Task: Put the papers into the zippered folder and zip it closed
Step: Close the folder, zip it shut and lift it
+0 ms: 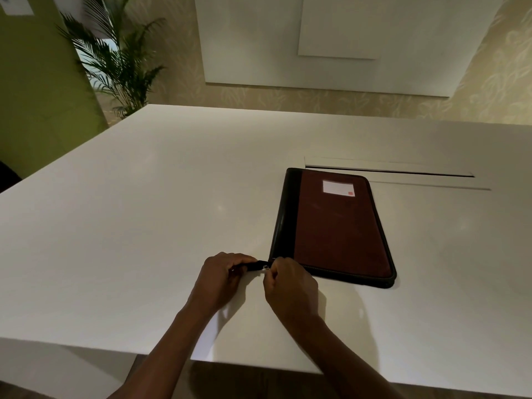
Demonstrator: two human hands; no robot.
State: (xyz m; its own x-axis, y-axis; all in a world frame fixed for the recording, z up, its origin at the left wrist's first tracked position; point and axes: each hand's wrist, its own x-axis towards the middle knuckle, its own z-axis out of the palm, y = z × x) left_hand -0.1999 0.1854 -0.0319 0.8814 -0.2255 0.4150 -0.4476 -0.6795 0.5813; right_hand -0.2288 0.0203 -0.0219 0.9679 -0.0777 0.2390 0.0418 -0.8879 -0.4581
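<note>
White bench (144, 211) carries a closed brown-and-black zippered folder (336, 226) lying flat, right of centre. At its near left corner the left hand (221, 276) grips a black zipper tail (254, 266), while the right hand (288, 279) pinches the metal zipper pull (266, 267) just beside it.

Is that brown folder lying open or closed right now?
Closed: the folder lies flat on the table with its cover down. Both hands work the zipper end at its near corner; whether it is fully zipped, I cannot tell.
</note>
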